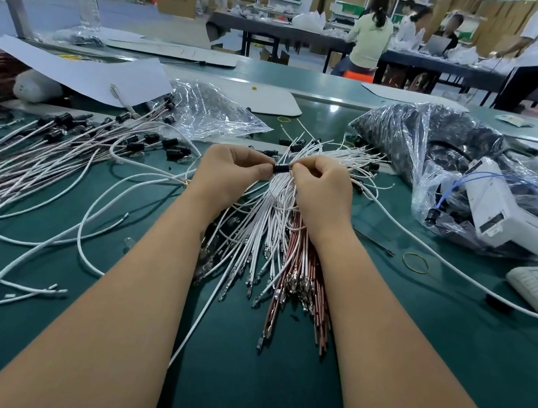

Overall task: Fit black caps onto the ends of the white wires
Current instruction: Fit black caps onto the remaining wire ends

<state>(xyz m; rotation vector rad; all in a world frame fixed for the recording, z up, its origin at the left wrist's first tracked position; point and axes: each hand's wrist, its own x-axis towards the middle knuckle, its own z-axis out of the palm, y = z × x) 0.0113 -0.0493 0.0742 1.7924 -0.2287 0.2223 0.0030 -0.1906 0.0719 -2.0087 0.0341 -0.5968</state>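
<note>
Two hands meeting above a green table (413,347), over a fanned bundle of white wires (266,235). One black cap (282,168): short, dark, cylinder-shaped, lying crosswise between the fingertips of both hands. Left hand (230,172) curled, fingertips pinching the cap's left end. Right hand (320,187) curled too, fingertips pressed against the cap's right end; whether a wire end is also pinched there, cannot tell, since the fingers hide it. Thin white strands of the bundle spreading out behind the knuckles toward the far side, and trailing back under the wrists toward the near edge, ending in small metal terminals. Reddish-brown wires (305,279) mixed in on the bundle's right side, under the right wrist.

Well to the left of the left hand, a loose spread of capped wires (102,140), each with a black cap at its far end, lying flat on the table. Longer white loops curling across the near left of the surface. Just beyond those, a crumpled clear plastic bag (212,108). To the right of the right hand, well apart, a larger clear bag of dark parts (421,135). Near the right forearm, a yellow rubber band (415,262) flat on the table.
</note>
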